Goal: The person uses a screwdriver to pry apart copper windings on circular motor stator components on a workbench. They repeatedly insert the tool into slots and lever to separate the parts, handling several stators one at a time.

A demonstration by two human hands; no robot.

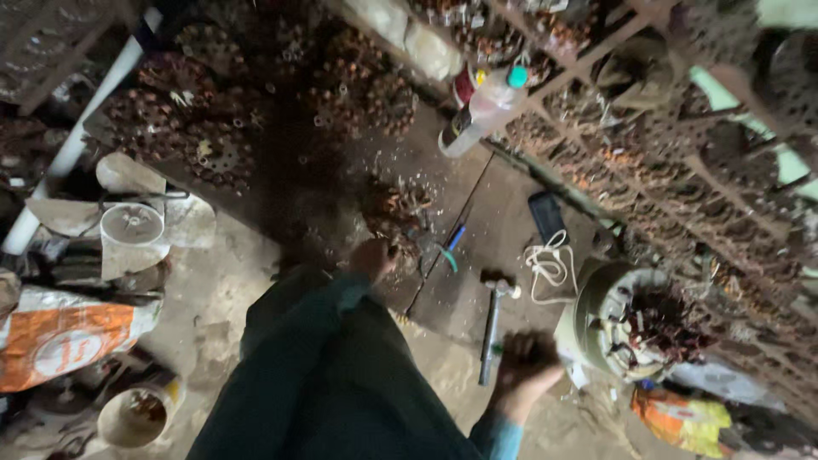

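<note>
My right hand [524, 365] is low on the floor, blurred, its fingers curled, between the lower end of a hammer [492, 328] and a pale motor stator [596, 319] with dark reddish copper windings inside. Whether the hand grips anything I cannot tell. A light blue sleeve cuff shows at its wrist. My left hand is out of view. My leg in dark green trousers [315, 383] stretches up the middle, and its foot [375, 257] rests by a small heap of copper scraps [396, 209].
Pliers with blue and green handles [449, 247] lie near the foot. A dark phone [545, 217] and white cable [550, 268] lie above the hammer. A plastic bottle [486, 106], scrap-winding piles [256, 94], a white pipe [77, 140], an orange sack [60, 336] and a round pot [132, 417] surround me.
</note>
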